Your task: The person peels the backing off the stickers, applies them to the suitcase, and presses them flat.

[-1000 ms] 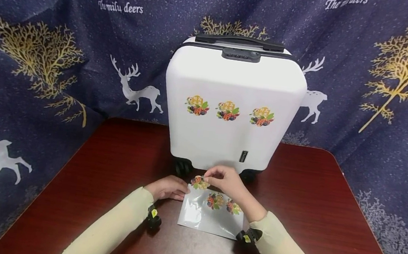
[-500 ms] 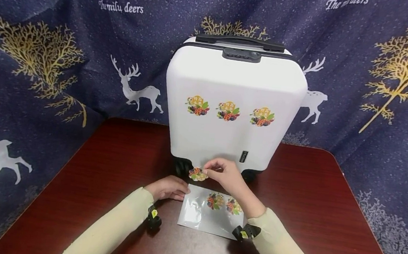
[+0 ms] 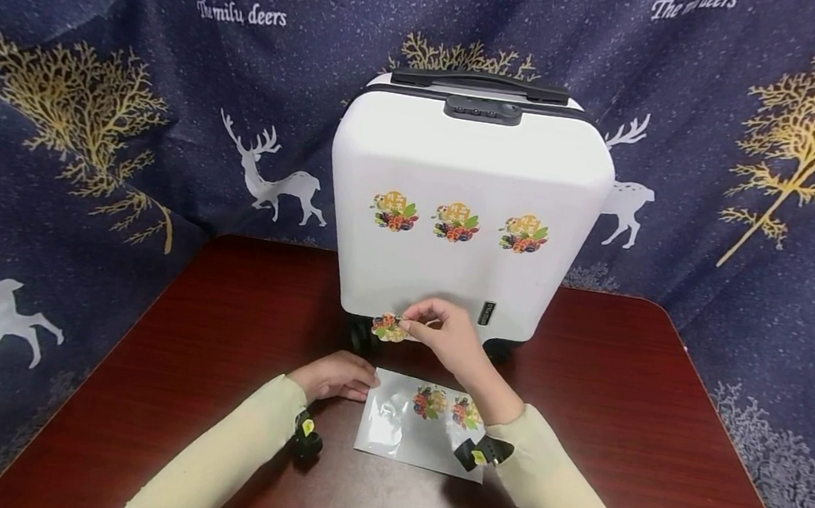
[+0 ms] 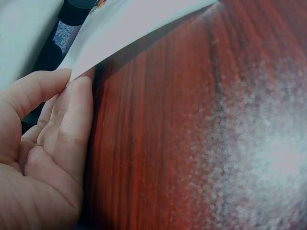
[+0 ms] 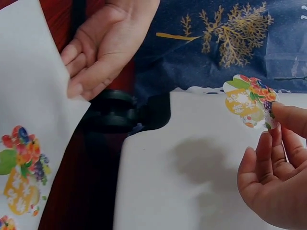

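Between thumb and fingers my right hand [image 3: 452,343] pinches a fruit sticker [image 3: 386,329] by its edge, in front of the suitcase's lower edge. In the right wrist view the sticker [image 5: 247,101] shows berries, leaves and a yellow patch with white characters. My left hand [image 3: 336,377] pinches the corner of a white sticker sheet [image 3: 423,447] lying on the table; the left wrist view shows the sheet's corner [image 4: 76,69] between thumb and index finger. Two fruit stickers [image 3: 429,402] remain visible on the sheet. Behind stands a white suitcase [image 3: 442,279] with three like stickers [image 3: 456,223] in a row.
The suitcase has a black handle [image 3: 480,84], a combination lock [image 3: 482,110] and black wheels [image 3: 362,334]. It stands upright on a dark red wooden table [image 3: 242,311]. A blue cloth [image 3: 283,89] with deer and gold trees hangs behind.
My right hand has lifted the pinched sticker off the sheet, moving up and slightly left toward the suitcase. My left hand stays at the sheet's corner.
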`<state>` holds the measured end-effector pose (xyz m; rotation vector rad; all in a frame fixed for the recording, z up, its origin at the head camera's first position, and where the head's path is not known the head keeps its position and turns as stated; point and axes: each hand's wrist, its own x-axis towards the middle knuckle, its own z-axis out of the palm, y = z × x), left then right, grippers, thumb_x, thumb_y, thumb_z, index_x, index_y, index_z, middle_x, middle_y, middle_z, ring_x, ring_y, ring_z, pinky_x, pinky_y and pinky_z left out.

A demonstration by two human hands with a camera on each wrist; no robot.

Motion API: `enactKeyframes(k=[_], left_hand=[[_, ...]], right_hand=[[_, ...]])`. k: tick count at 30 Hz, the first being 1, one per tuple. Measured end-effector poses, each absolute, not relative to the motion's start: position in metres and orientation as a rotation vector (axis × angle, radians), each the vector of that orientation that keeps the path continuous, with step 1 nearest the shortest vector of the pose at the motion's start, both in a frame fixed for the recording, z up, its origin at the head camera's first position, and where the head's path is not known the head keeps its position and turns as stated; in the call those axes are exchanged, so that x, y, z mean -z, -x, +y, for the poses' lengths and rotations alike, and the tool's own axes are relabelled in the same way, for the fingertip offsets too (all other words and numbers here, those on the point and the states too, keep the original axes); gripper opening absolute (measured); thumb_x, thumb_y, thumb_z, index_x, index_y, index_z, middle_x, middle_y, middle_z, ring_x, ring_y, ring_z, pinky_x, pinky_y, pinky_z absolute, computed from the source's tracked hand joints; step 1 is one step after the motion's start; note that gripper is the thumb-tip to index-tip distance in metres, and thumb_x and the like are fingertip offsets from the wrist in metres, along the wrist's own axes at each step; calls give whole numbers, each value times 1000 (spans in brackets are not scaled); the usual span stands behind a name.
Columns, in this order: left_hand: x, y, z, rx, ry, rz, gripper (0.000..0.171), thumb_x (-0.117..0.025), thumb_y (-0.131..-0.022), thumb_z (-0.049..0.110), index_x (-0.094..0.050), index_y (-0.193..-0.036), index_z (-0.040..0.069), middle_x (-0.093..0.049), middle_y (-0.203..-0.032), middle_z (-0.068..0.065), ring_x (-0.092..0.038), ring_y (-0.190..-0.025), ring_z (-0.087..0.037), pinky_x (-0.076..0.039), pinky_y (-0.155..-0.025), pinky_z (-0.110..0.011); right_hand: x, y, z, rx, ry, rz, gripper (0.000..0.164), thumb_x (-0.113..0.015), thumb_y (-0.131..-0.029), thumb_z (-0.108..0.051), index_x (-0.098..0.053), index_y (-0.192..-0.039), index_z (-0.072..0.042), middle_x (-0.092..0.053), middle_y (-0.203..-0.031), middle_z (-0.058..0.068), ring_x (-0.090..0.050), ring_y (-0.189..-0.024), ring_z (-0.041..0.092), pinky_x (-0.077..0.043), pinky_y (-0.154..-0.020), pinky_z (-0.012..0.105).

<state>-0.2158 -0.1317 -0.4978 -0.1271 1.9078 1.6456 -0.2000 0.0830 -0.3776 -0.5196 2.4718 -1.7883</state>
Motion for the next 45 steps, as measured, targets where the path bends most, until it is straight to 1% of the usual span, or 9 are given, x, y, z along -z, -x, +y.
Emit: enactKeyframes(k=[7, 13, 18, 24, 28, 35, 45], left_hand=[[497, 215, -132, -1641, 117, 1912, 18, -67, -92, 1, -62, -108, -6, -66, -86, 0, -65, -76, -8, -61, -76, -24], [496, 214, -132, -1639, 135, 1918, 18, -67, -92, 0, -64, -108, -7, -65, -86, -1, -65, -75, -8, -61, -73, -22], [497, 215, -132, -1634, 137, 1921, 20, -68, -92, 0, -64, -109, -8, -66, -87, -2, -66, -76, -8, -61, -74, -23], [498, 215, -132, -1639, 118, 1914, 23, -68, -92, 1, -63, -112, -9, -65, -89, -4, -66, -77, -8, -61, -75, -23], [499, 216, -132, -1639, 102, 1914, 25, -68, -91, 2, -62, -113, -10, -66, -91, -5, -66, -79, -8, -62, -77, -24], [499, 216, -132, -1628, 119, 1918, 26, -68, -91, 1, -62, -115, -10, -66, -91, -3, -66, -79, -9, -62, -78, -25], [499, 216, -132, -1640, 116, 1915, 25, -65, -92, -1, -61, -115, -11, -68, -89, -4, -67, -78, -9, -62, -77, -26]], right_hand=[[366, 203, 76, 1835, 534, 2510, 15, -73, -93, -11, -73, -101, 1, -72, -96, 17, -59, -80, 8, -49, -75, 26], [358, 204, 73, 1856, 524, 2517, 13, -73, -93, -9, -73, -101, 1, -73, -94, 13, -59, -79, 8, -49, -73, 25], [352, 206, 70, 1879, 511, 2519, 13, -73, -93, -9, -73, -101, 1, -73, -92, 11, -59, -79, 8, -49, -73, 25], [346, 207, 67, 1872, 513, 2563, 13, -74, -93, -11, -74, -101, 0, -73, -94, 15, -58, -78, 8, -48, -73, 25], [344, 208, 65, 1879, 520, 2579, 13, -74, -92, -12, -74, -99, -1, -73, -93, 16, -58, -79, 9, -46, -71, 25], [342, 210, 61, 1905, 540, 2602, 13, -74, -93, -12, -75, -99, 0, -75, -94, 18, -58, -79, 8, -44, -69, 23], [338, 212, 56, 1874, 514, 2712, 12, -75, -93, -15, -77, -96, -4, -76, -93, 16, -60, -74, 4, -47, -68, 22]])
